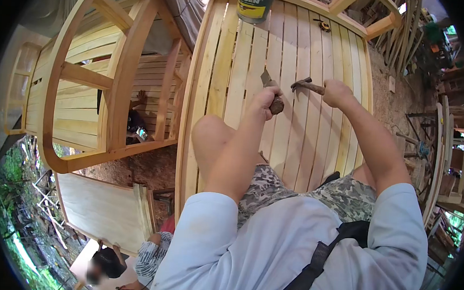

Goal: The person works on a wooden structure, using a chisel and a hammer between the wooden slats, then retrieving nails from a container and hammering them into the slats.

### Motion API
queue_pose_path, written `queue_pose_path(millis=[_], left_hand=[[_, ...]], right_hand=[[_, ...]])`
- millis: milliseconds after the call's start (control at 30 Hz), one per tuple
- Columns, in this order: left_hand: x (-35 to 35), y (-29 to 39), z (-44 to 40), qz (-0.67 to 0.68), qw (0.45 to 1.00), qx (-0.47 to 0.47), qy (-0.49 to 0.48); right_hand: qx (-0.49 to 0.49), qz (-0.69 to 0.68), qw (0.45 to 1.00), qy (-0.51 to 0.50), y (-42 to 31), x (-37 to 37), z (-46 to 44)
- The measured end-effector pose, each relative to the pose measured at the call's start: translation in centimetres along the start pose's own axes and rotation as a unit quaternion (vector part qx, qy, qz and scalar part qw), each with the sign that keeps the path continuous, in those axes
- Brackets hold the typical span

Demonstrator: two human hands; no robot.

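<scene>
My left hand [266, 101] is closed round the brown handle of a putty knife [267, 78], whose flat metal blade points up and away over the slatted wooden surface [238, 84]. To the right, my right hand [337, 93] grips the wooden handle of a claw hammer [310, 86]. The hammer's dark head is on the left, between my two hands and apart from the knife. Both tools are over the pale slats; whether the hammer head touches them I cannot tell.
A dark bucket [254, 5] with a yellow label stands at the far end, near a tape measure [323, 25]. Another wooden frame [120, 79] stands at the left. At the lower left a person [109, 262] is beside a pale panel [103, 203]. Wood pieces lie at right.
</scene>
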State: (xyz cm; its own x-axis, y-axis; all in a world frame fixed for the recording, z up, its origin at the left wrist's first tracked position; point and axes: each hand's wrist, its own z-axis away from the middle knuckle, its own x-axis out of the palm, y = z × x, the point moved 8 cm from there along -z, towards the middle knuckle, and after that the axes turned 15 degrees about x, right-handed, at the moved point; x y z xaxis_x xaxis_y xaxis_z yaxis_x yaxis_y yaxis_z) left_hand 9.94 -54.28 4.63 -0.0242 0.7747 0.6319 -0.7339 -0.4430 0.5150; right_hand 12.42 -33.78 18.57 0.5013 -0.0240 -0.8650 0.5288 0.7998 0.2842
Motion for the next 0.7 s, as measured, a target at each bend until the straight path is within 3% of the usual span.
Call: queue_pose_path(millis=[167, 300, 400, 467, 500, 533, 567, 600, 700], left_hand=[[-1.4, 1.0, -1.6, 0.028, 0.999, 0.024, 0.017], [-2.8, 4.9, -0.3, -0.052, 0.985, 0.128, 0.103], [-4.2, 5.8, 0.0, -0.110, 0.966, 0.180, 0.150], [-5.6, 5.7, -0.5, -0.114, 0.960, 0.193, 0.166], [-5.9, 5.4, -1.0, -0.097, 0.972, 0.168, 0.131], [-6.2, 4.9, -1.2, -0.078, 0.982, 0.141, 0.098], [-6.8, 5.1, -0.2, -0.076, 0.982, 0.139, 0.104], [-6.8, 5.7, 1.2, -0.107, 0.981, 0.133, 0.089], [-8.5, 7.3, 2.8, -0.155, 0.975, 0.138, 0.080]], right_hand=[[-0.038, 0.086, 0.995, 0.019, 0.5, -4.1, 0.2], [-0.098, 0.118, 0.984, 0.086, 1.4, -12.3, 1.2], [-0.096, 0.054, 0.988, 0.104, 3.6, -14.8, -0.2], [-0.130, -0.080, 0.984, 0.087, 5.8, -12.9, -4.0], [-0.150, -0.142, 0.978, 0.035, 6.9, -9.6, -7.2], [-0.056, -0.200, 0.970, -0.124, 5.9, -7.6, -6.4], [-0.048, -0.294, 0.933, -0.200, 5.1, -4.8, -6.9], [-0.027, -0.361, 0.897, -0.255, 4.2, -2.6, -7.6], [-0.044, -0.418, 0.854, -0.308, 1.4, 3.3, -9.8]])
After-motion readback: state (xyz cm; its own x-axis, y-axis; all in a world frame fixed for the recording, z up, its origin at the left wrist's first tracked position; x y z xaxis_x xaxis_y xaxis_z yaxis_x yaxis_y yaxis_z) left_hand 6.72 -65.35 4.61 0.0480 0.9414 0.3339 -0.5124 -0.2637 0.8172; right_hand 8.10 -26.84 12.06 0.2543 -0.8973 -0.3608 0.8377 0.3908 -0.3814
